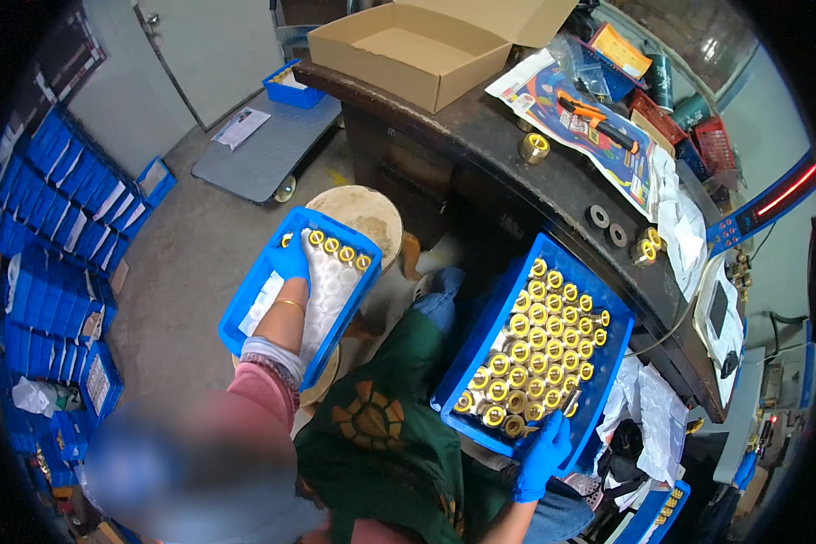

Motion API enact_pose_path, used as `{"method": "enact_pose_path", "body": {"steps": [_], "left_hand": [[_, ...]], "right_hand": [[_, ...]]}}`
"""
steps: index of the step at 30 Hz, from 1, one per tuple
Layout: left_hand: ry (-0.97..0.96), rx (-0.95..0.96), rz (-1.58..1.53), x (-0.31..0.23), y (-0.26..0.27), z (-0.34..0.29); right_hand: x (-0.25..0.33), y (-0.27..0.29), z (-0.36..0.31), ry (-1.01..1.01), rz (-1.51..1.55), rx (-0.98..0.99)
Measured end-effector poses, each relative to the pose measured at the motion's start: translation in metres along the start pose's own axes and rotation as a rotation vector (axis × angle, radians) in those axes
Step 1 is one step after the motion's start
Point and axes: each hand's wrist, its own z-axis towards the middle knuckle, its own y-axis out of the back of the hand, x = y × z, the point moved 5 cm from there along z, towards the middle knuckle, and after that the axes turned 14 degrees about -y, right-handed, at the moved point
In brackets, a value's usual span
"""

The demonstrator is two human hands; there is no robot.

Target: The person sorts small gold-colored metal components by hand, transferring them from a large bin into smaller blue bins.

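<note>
My left hand (290, 260), in a blue glove, reaches into a blue tray (239, 313) lined with white, dimpled packing. Its fingers are closed on a small brass-and-silver ring fitting (286, 240). Beside it, a short row of similar fittings (331, 245) stands along the tray's far end. On the right, my gloved right hand (546, 456) is at the near corner of a larger blue tray (482, 349), filled with rows of upright fittings (538, 338). Its fingertips pinch a tilted fitting (570, 400), partly hidden by the fingers.
The left tray rests on a round stool (363, 218). A dark desk (462, 136) carries an open cardboard box (408, 50), orange-and-black pliers (598, 120), grey rings (607, 225) and loose fittings (534, 148). Stacked blue trays (54, 227) line the left; a flat trolley (258, 159) stands behind.
</note>
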Motion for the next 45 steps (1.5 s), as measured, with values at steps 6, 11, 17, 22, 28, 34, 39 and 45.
{"method": "enact_pose_path", "body": {"steps": [6, 11, 17, 22, 28, 34, 39, 45], "left_hand": [[-0.093, -0.007, 0.15, 0.0, -0.026, -0.001], [-0.068, 0.181, 0.164, 0.041, -0.028, 0.014], [-0.199, 0.64, -0.047, -0.144, -0.075, -0.094], [-1.328, 1.236, -0.205, -0.334, -0.096, -0.219], [-1.871, 1.382, 0.305, -0.292, -0.137, -0.312], [-1.858, 1.337, 0.146, -0.281, -0.147, -0.304], [-1.21, 1.708, 0.061, -0.352, -0.114, -0.29], [-0.388, 1.778, -0.628, -0.371, -0.079, -0.303]], "right_hand": [[0.013, -0.002, -0.009, 0.004, 0.059, 0.005], [0.019, -0.003, -0.011, 0.098, -0.003, -0.021], [0.011, 0.005, -0.004, 0.161, -0.116, -0.069], [0.013, 0.003, -0.006, 0.186, -0.106, -0.074], [0.015, 0.001, -0.006, 0.172, -0.074, -0.007], [0.017, 0.001, -0.008, 0.226, -0.125, -0.031], [0.023, 0.001, -0.014, 0.221, -0.094, 0.11], [0.041, -0.004, -0.04, 0.194, -0.02, 0.297]]}}
